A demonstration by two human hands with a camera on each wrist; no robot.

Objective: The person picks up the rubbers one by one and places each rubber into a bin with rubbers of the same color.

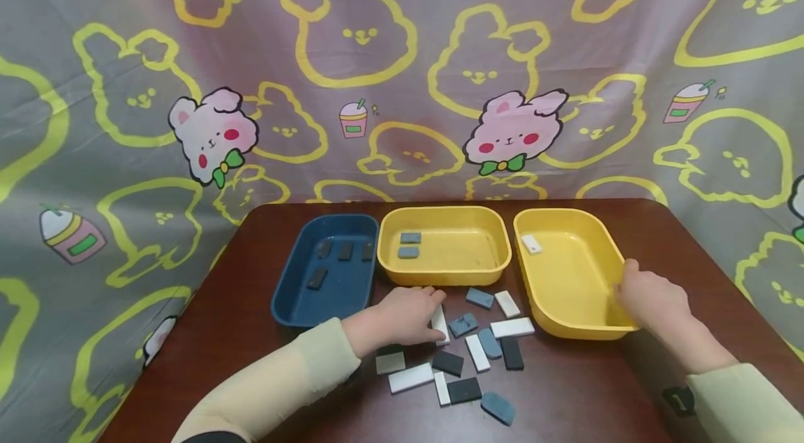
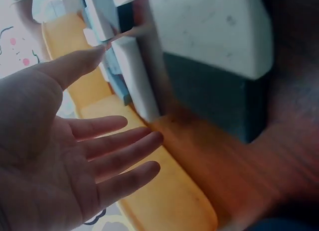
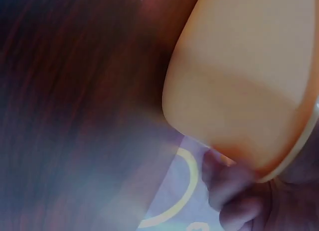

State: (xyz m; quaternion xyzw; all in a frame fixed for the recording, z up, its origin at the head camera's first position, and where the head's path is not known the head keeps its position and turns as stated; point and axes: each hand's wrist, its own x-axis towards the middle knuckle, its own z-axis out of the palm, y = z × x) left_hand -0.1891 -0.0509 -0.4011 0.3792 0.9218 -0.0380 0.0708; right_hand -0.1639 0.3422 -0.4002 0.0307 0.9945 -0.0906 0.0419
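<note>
On the near side of the middle yellow bin point(image 1: 444, 278), the white block point(image 1: 440, 324) lies long axis toward that bin, beside the nearer left hand point(image 1: 407, 314), thumb and fingers parted, while the right hand point(image 1: 656, 305) grips the right yellow bin point(image 1: 584, 331).

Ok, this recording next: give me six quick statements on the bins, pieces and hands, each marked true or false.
1. The blue bin stands to the left of the middle yellow bin. True.
2. The middle yellow bin holds two white pieces. False: its two pieces are blue-gray.
3. A white piece lies in the right yellow bin. True.
4. The right hand is at the right yellow bin's rim. True.
5. The left hand grips a dark piece. False: its wrist view shows the fingers extended, holding nothing.
6. The loose pieces on the table are all white. False: some are blue-gray or dark.
</note>
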